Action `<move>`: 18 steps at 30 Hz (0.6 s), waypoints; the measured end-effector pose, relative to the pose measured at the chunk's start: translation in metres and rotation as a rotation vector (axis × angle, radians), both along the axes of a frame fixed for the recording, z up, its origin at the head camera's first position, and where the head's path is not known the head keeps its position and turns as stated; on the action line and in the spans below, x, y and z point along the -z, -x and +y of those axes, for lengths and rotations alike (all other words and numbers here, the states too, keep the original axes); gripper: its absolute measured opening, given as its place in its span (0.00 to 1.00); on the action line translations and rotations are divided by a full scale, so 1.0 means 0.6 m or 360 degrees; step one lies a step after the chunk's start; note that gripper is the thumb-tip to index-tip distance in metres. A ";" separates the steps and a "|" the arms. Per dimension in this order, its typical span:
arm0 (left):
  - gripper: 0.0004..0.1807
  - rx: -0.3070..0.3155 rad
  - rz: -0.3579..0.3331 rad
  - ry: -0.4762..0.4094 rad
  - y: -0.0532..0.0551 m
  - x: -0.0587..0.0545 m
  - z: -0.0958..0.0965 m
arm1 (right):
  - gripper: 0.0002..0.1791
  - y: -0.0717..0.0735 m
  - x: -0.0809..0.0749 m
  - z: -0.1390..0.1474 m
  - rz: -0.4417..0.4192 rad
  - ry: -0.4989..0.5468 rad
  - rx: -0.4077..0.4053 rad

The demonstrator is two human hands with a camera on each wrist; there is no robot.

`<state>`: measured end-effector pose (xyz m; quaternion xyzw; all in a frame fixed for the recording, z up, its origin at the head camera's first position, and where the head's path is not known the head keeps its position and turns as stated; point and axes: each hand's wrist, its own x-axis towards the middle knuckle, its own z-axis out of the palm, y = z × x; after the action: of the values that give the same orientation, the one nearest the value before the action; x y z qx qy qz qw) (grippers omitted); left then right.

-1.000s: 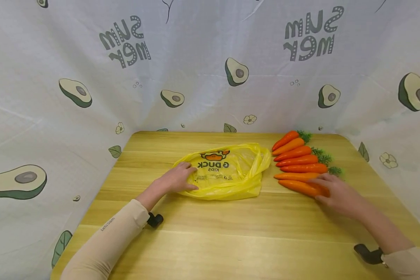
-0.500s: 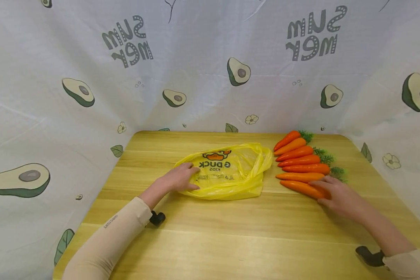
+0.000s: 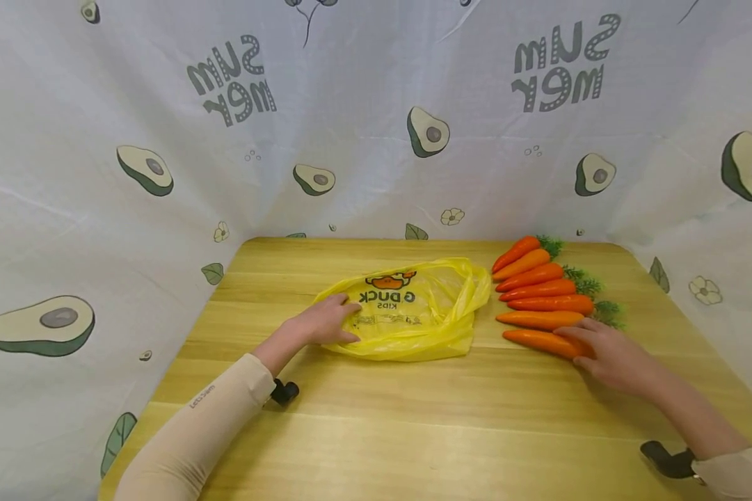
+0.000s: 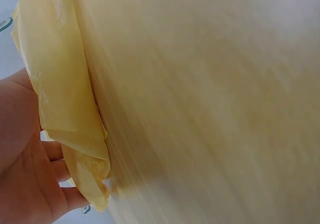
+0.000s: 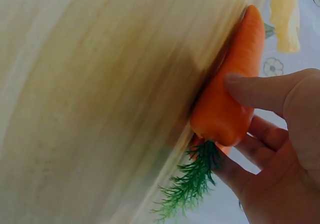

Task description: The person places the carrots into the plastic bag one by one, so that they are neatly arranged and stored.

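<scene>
A yellow plastic bag (image 3: pixel 435 306) with a duck print lies on the wooden table. At its left end rests my left hand (image 3: pixel 325 320), thumb and fingers spread apart against the plastic. In the left wrist view, folds of the bag (image 4: pixel 60 84) hide the thumb and fingertips of that hand (image 4: pixel 25 184). My right hand (image 3: pixel 616 355) pinches the thick end of the nearest carrot (image 3: pixel 535 340). In the right wrist view, the thumb lies across this carrot (image 5: pixel 230 99), the other fingers are on its far side, and green leaves (image 5: pixel 192 181) hang below.
Several more carrots (image 3: pixel 551 303) with green tops lie fanned out behind the held one, tips toward the bag. The wooden table (image 3: pixel 413 431) ends against a white curtain (image 3: pixel 363 125) printed with avocados, which also hangs at both sides.
The nearest carrot has shifted slightly toward me, widening the gap to its neighbour at the tips. My left hand and the bag stay in place. The head view has shifted a little.
</scene>
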<state>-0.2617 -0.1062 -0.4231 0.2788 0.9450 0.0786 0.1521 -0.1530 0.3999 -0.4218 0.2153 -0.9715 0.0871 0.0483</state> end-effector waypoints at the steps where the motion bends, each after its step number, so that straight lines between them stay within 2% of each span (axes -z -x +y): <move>1: 0.40 -0.0002 -0.0002 0.0009 0.000 0.001 0.000 | 0.27 0.000 0.000 0.000 -0.0014 0.0006 -0.0003; 6: 0.41 -0.0003 -0.0004 0.0029 0.001 0.004 -0.002 | 0.28 0.001 -0.008 -0.001 -0.0073 0.0022 -0.0011; 13: 0.42 0.0008 -0.0005 0.0050 0.003 0.001 -0.001 | 0.27 0.006 -0.024 -0.007 -0.0030 0.0053 -0.0084; 18: 0.42 0.0001 -0.0018 0.0054 0.006 0.000 0.001 | 0.26 0.009 -0.036 -0.015 -0.0015 0.0038 -0.0091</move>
<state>-0.2653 -0.1056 -0.4234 0.2761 0.9452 0.0641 0.1622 -0.1583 0.3909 -0.4000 0.2420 -0.9640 0.1009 0.0439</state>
